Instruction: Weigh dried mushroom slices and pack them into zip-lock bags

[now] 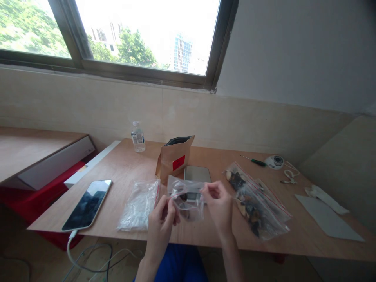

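Between my hands hangs a small clear zip bag (pixel 194 211), with something small and dark inside that I cannot make out. My left hand (pixel 163 217) pinches its left edge. On the other side, my right hand (pixel 217 199) pinches the upper right corner. Behind the bag lies a flat device like a small scale (pixel 198 173), partly hidden by it. A brown paper pouch (pixel 173 160) with a red label stands open at the top just beyond. Left of my hands is a pack of clear plastic bags (pixel 138 205).
Zip bags with dark and tan pieces (pixel 255 207) lie to the right. A phone (pixel 88 205) with a charging cable rests at the left. Farther back are a water bottle (pixel 138 137), a screwdriver (pixel 258 161) and a white dome camera (pixel 274 161). A white sheet (pixel 329 219) lies far right.
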`<state>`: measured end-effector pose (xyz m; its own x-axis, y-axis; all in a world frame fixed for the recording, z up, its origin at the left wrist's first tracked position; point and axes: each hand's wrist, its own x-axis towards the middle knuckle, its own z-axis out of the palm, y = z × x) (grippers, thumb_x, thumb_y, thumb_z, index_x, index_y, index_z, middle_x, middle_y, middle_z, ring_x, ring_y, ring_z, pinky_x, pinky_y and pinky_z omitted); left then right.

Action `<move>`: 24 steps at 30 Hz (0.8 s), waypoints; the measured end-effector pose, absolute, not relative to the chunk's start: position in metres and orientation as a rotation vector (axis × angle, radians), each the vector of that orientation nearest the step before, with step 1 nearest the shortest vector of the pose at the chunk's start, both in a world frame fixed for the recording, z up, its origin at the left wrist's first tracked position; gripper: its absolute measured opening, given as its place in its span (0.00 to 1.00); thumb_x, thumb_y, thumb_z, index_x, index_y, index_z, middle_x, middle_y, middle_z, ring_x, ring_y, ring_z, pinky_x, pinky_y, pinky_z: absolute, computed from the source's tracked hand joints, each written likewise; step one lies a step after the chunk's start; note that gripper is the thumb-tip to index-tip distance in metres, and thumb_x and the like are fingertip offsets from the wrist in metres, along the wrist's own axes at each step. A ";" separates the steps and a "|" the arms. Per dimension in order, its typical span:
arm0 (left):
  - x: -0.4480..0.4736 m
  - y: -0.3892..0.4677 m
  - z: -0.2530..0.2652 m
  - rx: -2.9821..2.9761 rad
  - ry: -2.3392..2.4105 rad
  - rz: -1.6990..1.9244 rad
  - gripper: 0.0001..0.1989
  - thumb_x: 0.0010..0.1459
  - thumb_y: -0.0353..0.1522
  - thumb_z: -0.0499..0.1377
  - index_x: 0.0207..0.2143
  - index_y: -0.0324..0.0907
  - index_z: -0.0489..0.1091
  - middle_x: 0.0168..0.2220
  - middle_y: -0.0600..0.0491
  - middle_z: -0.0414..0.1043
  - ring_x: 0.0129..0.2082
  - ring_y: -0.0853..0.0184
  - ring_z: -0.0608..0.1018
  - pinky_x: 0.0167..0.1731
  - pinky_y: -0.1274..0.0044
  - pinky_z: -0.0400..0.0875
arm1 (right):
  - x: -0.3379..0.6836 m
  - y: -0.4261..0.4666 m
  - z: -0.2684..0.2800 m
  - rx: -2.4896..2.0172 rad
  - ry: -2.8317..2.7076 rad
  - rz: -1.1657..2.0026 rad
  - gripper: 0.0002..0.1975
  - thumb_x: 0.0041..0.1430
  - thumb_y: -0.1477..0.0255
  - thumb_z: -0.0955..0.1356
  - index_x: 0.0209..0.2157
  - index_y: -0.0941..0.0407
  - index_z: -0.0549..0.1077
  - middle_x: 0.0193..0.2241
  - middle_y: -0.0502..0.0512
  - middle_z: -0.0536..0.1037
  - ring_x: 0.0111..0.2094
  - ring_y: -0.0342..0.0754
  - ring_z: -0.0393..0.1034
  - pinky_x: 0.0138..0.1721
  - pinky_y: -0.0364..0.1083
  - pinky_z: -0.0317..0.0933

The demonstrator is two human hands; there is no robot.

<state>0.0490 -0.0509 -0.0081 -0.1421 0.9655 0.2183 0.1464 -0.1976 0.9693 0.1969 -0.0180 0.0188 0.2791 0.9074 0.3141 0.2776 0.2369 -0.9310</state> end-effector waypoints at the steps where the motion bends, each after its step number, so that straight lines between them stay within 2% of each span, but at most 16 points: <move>1: 0.049 -0.052 -0.007 1.367 1.329 1.414 0.17 0.60 0.41 0.50 0.21 0.43 0.60 0.17 0.58 0.62 0.17 0.72 0.67 0.20 0.81 0.61 | 0.203 -0.016 0.020 -1.288 -1.176 0.618 0.11 0.54 0.64 0.68 0.27 0.56 0.67 0.23 0.52 0.76 0.24 0.46 0.71 0.26 0.43 0.66; 4: 0.048 -0.051 -0.006 1.375 1.274 1.376 0.17 0.59 0.43 0.52 0.22 0.42 0.62 0.18 0.57 0.62 0.18 0.72 0.68 0.21 0.80 0.62 | 0.215 -0.015 0.029 -1.200 -1.121 0.701 0.11 0.53 0.63 0.68 0.27 0.56 0.66 0.24 0.51 0.76 0.22 0.44 0.71 0.25 0.42 0.66; 7: 0.052 -0.046 -0.007 1.347 1.241 1.473 0.18 0.61 0.43 0.48 0.24 0.42 0.65 0.22 0.55 0.66 0.25 0.69 0.71 0.29 0.79 0.67 | 0.214 -0.021 0.039 -1.102 -1.095 0.802 0.11 0.53 0.64 0.69 0.27 0.55 0.65 0.23 0.49 0.76 0.20 0.42 0.69 0.23 0.41 0.65; 10: 0.058 -0.042 -0.016 1.197 1.241 1.540 0.18 0.60 0.46 0.48 0.34 0.43 0.68 0.33 0.51 0.73 0.36 0.65 0.74 0.38 0.75 0.69 | 0.206 -0.025 0.047 -1.011 -1.013 0.888 0.11 0.53 0.64 0.70 0.27 0.56 0.66 0.22 0.47 0.74 0.18 0.40 0.68 0.21 0.39 0.64; 13: 0.064 -0.041 -0.035 1.089 1.092 1.454 0.27 0.56 0.52 0.48 0.46 0.42 0.68 0.44 0.46 0.73 0.45 0.59 0.74 0.42 0.70 0.70 | 0.195 -0.026 0.049 -0.939 -0.963 1.025 0.12 0.52 0.64 0.70 0.27 0.56 0.66 0.21 0.46 0.74 0.17 0.38 0.66 0.22 0.39 0.64; 15: 0.067 -0.043 -0.047 1.055 1.000 1.415 0.32 0.56 0.54 0.46 0.49 0.41 0.67 0.48 0.43 0.71 0.50 0.56 0.72 0.46 0.67 0.69 | 0.188 -0.025 0.046 -0.931 -0.963 1.113 0.12 0.52 0.63 0.70 0.26 0.56 0.65 0.20 0.45 0.73 0.17 0.39 0.65 0.21 0.39 0.64; 17: 0.068 -0.045 -0.053 1.019 1.015 1.440 0.32 0.55 0.54 0.47 0.51 0.40 0.67 0.49 0.41 0.71 0.52 0.55 0.71 0.49 0.65 0.67 | 0.183 -0.024 0.043 -0.955 -1.000 1.161 0.12 0.53 0.62 0.69 0.27 0.55 0.65 0.18 0.45 0.72 0.16 0.39 0.65 0.20 0.40 0.63; 20: 0.067 -0.045 -0.049 0.976 1.150 1.526 0.30 0.54 0.52 0.52 0.51 0.42 0.67 0.48 0.44 0.72 0.53 0.55 0.70 0.50 0.65 0.66 | 0.180 -0.025 0.038 -1.008 -1.124 1.036 0.10 0.55 0.63 0.67 0.32 0.55 0.66 0.24 0.49 0.75 0.20 0.41 0.67 0.24 0.42 0.65; 24: 0.060 -0.038 -0.038 1.103 1.283 1.543 0.26 0.57 0.49 0.50 0.51 0.44 0.66 0.42 0.47 0.74 0.47 0.57 0.75 0.43 0.69 0.72 | 0.185 -0.029 0.040 -1.084 -1.394 0.557 0.05 0.57 0.69 0.67 0.36 0.53 0.70 0.34 0.52 0.73 0.32 0.44 0.68 0.35 0.44 0.66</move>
